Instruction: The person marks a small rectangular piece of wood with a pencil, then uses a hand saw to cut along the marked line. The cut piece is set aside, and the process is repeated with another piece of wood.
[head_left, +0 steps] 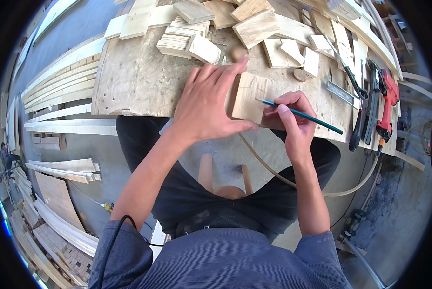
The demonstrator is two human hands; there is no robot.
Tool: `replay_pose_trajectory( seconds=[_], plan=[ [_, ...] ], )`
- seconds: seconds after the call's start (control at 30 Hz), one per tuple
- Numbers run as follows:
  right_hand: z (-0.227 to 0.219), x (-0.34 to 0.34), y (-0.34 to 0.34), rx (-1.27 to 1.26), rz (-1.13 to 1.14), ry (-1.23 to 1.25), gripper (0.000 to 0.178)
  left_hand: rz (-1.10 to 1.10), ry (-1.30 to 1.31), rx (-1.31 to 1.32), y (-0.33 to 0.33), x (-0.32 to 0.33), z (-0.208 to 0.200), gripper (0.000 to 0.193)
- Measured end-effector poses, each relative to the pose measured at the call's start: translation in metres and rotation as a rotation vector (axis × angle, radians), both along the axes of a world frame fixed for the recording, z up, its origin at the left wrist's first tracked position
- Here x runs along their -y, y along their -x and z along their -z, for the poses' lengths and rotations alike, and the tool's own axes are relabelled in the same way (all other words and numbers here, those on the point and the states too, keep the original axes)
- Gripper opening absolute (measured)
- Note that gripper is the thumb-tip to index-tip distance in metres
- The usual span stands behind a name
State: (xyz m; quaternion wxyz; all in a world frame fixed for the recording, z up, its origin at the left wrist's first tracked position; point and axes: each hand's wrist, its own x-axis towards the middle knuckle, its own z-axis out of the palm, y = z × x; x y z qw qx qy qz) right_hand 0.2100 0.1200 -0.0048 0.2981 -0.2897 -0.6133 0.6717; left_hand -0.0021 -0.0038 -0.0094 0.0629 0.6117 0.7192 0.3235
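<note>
A small rectangular wooden block [248, 98] sits at the near edge of the workbench, with faint curved pencil lines on its upper face. My left hand [204, 103] spans its left side, thumb along the near edge and index finger by the far edge, gripping it. Between the thumb and fingers of my right hand [295, 118] is a dark green pencil [305, 115]. Its tip points left, at or just above the face of the block; I cannot tell whether it touches. A round wooden piece [237, 53] lies just beyond my left fingertips.
Stacked thin wood pieces [181, 38] and offcuts [257, 29] cover the far side of the workbench [134, 82]. On the right lie a red nail gun [388, 98] with an air hose [353, 191], a metal square [342, 94] and a wooden disc [300, 74]. Long boards [64, 86] are at left.
</note>
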Motion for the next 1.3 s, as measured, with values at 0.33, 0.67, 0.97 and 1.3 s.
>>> replay_pose_trajectory(
  seconds=[0.33,0.67,0.97,1.3],
  plan=[
    [-0.01,-0.049,0.032,0.013,-0.091,-0.128,0.009,-0.013,-0.001,0.032,0.004,0.001,-0.002,0.127],
    [0.0,-0.063,0.043,0.09,-0.084,-0.141,0.007,-0.047,-0.023,0.085,0.0,0.0,-0.001,0.101],
    [0.001,-0.057,0.044,0.133,-0.036,-0.166,0.007,-0.069,0.034,0.097,0.001,-0.001,-0.004,0.082],
    [0.001,-0.058,0.044,0.153,-0.046,-0.169,0.009,-0.072,0.023,0.092,0.001,-0.002,-0.002,0.076]
  ],
)
